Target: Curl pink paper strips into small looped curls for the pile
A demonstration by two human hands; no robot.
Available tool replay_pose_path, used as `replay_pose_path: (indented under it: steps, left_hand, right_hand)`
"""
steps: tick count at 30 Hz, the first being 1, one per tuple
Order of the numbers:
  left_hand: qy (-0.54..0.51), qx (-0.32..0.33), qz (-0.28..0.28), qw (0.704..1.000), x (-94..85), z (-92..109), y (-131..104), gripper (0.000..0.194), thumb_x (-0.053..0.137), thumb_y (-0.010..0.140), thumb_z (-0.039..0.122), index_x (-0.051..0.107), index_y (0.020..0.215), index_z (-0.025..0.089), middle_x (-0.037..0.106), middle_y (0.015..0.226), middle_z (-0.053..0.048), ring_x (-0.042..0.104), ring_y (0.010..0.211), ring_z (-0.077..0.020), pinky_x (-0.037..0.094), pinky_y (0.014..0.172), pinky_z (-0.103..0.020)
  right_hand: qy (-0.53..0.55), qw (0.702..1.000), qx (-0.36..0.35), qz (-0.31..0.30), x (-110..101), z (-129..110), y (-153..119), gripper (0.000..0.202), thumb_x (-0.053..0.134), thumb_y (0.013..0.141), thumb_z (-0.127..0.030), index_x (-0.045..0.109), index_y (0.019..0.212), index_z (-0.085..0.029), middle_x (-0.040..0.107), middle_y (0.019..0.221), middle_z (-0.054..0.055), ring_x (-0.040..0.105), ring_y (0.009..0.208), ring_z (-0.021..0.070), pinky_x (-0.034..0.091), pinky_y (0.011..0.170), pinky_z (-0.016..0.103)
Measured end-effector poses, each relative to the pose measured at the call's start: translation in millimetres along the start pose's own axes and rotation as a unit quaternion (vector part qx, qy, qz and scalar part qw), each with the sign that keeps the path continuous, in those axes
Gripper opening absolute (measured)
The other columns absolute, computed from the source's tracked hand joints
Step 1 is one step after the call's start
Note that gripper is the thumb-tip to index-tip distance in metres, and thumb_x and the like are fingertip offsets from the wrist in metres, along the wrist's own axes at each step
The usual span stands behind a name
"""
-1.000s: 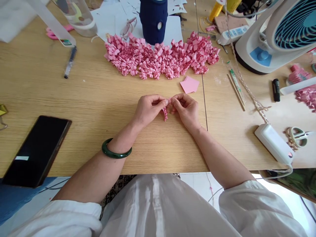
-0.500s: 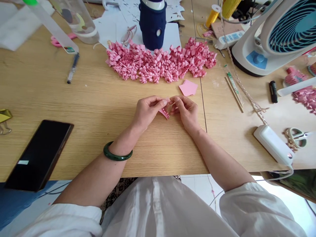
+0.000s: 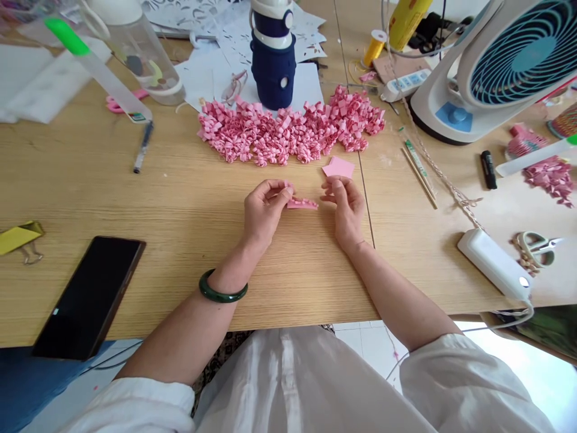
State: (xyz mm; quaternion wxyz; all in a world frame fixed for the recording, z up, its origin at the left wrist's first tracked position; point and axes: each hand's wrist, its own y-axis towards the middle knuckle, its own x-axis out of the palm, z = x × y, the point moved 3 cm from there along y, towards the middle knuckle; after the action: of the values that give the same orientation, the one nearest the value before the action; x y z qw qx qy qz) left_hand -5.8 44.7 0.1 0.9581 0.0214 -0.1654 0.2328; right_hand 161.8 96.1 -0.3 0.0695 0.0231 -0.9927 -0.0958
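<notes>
The two hands have just come apart: half a second ago their fingertips met over the same bit of pink, and now a clear gap of table (image 3: 193, 210) shows between them. The left hand (image 3: 262, 210) alone has the fringed pink strip (image 3: 303, 204), pinched at one end between thumb and forefinger, and the strip sticks out level toward the other hand, where a moment ago it slanted downward. The right hand (image 3: 348, 207) has drawn off to the side, wrist near the tabletop, fingers loosely curled; from where I stand I can't tell whether thumb and forefinger quite meet or pinch anything small. Its fingertips sit right by the near edge of the flat pink paper (image 3: 339, 168), though whether they touch it is hard to say. Beyond, the long heap of pink paper loops (image 3: 279, 135) lies as it did, in front of the navy bottle (image 3: 273, 72). To my eye, the parting means the two-handed handling has paused: the strip hangs on the left pinch alone, its loose end free and its little tabs in plain view.
</notes>
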Motion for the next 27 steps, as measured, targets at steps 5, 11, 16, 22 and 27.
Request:
replay_pose_path:
  steps: [5, 11, 16, 22, 27]
  left_hand:
    - [-0.093, -0.023, 0.048, 0.994, -1.8, 3, 3, 0.029, 0.090, 0.065, 0.029, 0.067, 0.080, 0.018, 0.072, 0.080, 0.002, 0.073, 0.076, -0.0130, 0.064, 0.078, -0.027]
    - [-0.097, -0.034, 0.062, 0.993, 4.1, -2, -3, 0.024, 0.085, 0.066, 0.026, 0.065, 0.077, 0.019, 0.070, 0.076, 0.003, 0.070, 0.072, -0.0112, 0.058, 0.072, -0.023]
    - [-0.029, 0.010, 0.034, 0.999, 11.5, -3, -13, 0.020, 0.084, 0.068, 0.027, 0.068, 0.076, 0.019, 0.072, 0.079, 0.000, 0.069, 0.076, -0.0124, 0.057, 0.073, -0.024]
    - [-0.026, -0.007, 0.039, 0.999, 11.7, -5, -14, 0.018, 0.082, 0.067, 0.027, 0.068, 0.074, 0.019, 0.071, 0.078, 0.001, 0.066, 0.074, -0.0120, 0.055, 0.071, -0.024]
    - [-0.055, -0.057, 0.019, 0.997, 13.6, -7, -13, 0.021, 0.083, 0.065, 0.028, 0.066, 0.073, 0.018, 0.067, 0.072, 0.002, 0.061, 0.066, -0.0101, 0.052, 0.064, -0.023]
  right_hand:
    - [-0.051, 0.984, 0.103, -0.133, 10, -4, -10, 0.068, 0.064, 0.090, -0.080, 0.064, 0.060, -0.019, 0.053, 0.049, -0.003, 0.045, 0.044, 0.0077, 0.037, 0.045, 0.024]
    - [0.043, 0.946, 0.191, -0.258, 32, -3, -26, 0.054, 0.086, 0.077, -0.069, 0.074, 0.092, -0.019, 0.074, 0.084, 0.001, 0.068, 0.070, 0.0104, 0.062, 0.066, 0.025]
    - [0.111, 0.956, 0.231, -0.147, 28, -2, -21, 0.046, 0.093, 0.074, -0.058, 0.075, 0.090, -0.018, 0.074, 0.082, 0.000, 0.070, 0.073, 0.0107, 0.066, 0.068, 0.025]
    - [0.076, 0.948, 0.259, -0.171, 29, -8, -18, 0.051, 0.100, 0.062, -0.054, 0.076, 0.089, -0.018, 0.074, 0.077, -0.001, 0.072, 0.074, 0.0112, 0.067, 0.071, 0.025]
    - [0.066, 0.953, 0.234, -0.182, 29, -4, -20, 0.048, 0.096, 0.067, -0.056, 0.072, 0.080, -0.017, 0.072, 0.074, -0.001, 0.070, 0.068, 0.0094, 0.066, 0.067, 0.023]
